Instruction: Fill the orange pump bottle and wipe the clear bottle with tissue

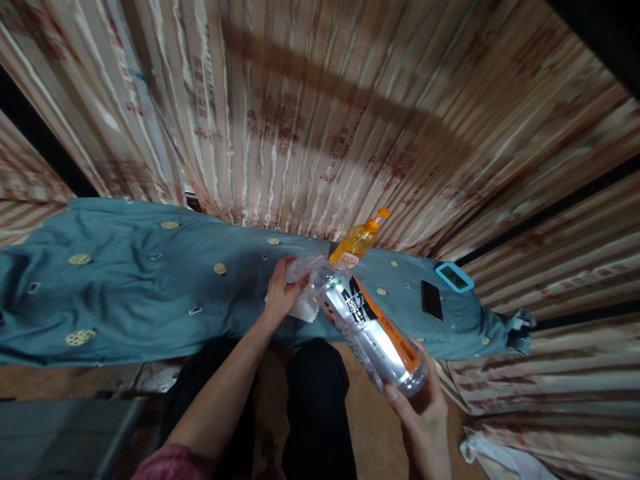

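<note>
My right hand (pixel 423 403) is closed around the base of a large clear plastic bottle (pixel 385 347) with a silver and orange label. The bottle is tilted, its neck end pointing up and left toward my left hand (pixel 284 290). That hand is closed on a crinkled piece of clear plastic (pixel 303 268) beside the bottle's neck; its exact kind is unclear. A white sheet like tissue (pixel 305 309) shows just below those fingers; whether they grip it too, I cannot tell. Behind the neck stands an orange pump bottle (pixel 357 243) with a small label.
A teal patterned cloth (pixel 150 293) covers the long narrow surface before me. Toward its right end lie a dark phone (pixel 431 300) and a blue-framed device (pixel 454 277). Pleated curtains (pixel 300 120) hang close behind and at the right. A white bag (pixel 500 457) lies low at right.
</note>
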Available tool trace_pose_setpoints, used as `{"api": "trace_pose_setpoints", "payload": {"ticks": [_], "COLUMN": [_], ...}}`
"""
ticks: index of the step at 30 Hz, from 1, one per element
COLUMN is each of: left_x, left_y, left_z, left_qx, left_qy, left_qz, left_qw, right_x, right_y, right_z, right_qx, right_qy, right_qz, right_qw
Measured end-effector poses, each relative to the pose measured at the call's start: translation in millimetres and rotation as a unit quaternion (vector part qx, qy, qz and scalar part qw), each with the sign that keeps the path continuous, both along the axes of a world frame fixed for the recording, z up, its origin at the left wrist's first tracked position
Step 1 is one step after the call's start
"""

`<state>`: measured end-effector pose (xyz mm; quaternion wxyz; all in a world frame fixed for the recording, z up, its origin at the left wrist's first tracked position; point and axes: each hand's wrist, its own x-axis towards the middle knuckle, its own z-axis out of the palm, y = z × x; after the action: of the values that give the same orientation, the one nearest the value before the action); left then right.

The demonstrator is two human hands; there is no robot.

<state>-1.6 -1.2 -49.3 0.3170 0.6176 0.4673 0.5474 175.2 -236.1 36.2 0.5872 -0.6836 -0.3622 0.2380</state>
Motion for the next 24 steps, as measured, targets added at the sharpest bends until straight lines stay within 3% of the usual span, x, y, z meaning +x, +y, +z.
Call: {"api": "trace_pose_setpoints", "payload": {"ticks": [12,24], "left_x": [-2.2,-2.1], "left_y": [-2.1,-3.0], "left_z": [7.9,8.1], "left_qx": [-0.010,-0.021], "left_qy": [-0.001,0.004], "left_qz": [-0.013,-0.015], "left_qw": [1.000,1.000], "right_x": [3.2,-1.1], "right_y": [3.5,4.1], "right_z": [-4.5,3.7], "right_qx": [-0.005,-0.028], "right_qy": [0.000,-0.004], "right_qz": [-0.013,-0.025], "right_qw": [1.000,0.999]}}
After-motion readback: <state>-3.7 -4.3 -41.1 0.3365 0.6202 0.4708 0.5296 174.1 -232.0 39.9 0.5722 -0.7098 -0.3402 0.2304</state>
